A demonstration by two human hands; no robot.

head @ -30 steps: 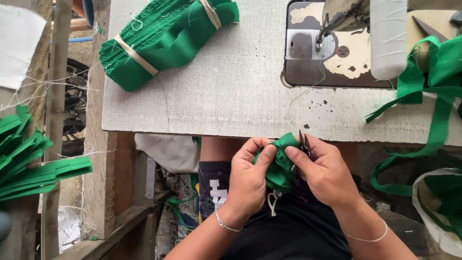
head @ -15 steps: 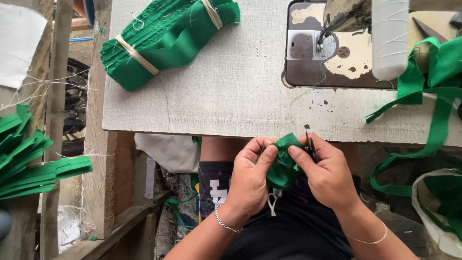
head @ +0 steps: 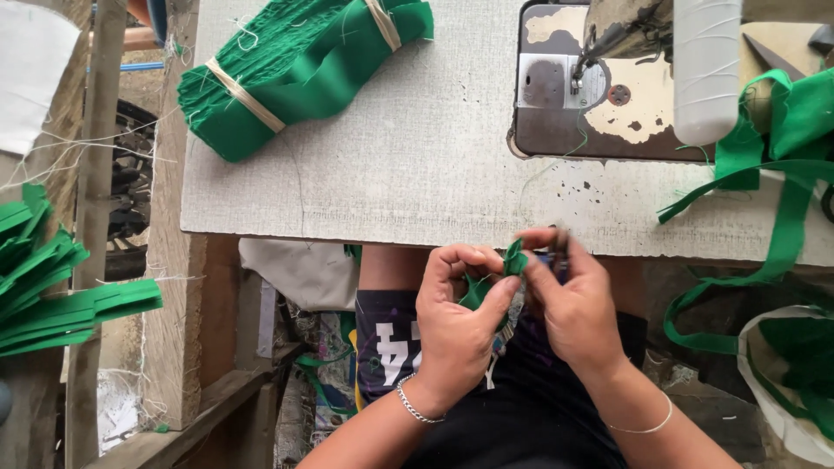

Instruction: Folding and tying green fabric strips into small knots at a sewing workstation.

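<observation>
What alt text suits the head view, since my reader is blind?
Two hands, left hand and right hand, pinch a small green cloth piece at a table's edge, near a sewing machine and a banded green fabric bundle.

Bare tabletop lying open between obstacles
A bundle of green fabric strips [head: 295, 69] is crowding the table [head: 417, 174] at left, a sewing machine [head: 625, 78] blocking the right.

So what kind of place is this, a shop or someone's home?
Probably a small sewing workshop: a sewing machine set in the table, a banded bundle of green fabric pieces, and green strips trailing off it.
</observation>
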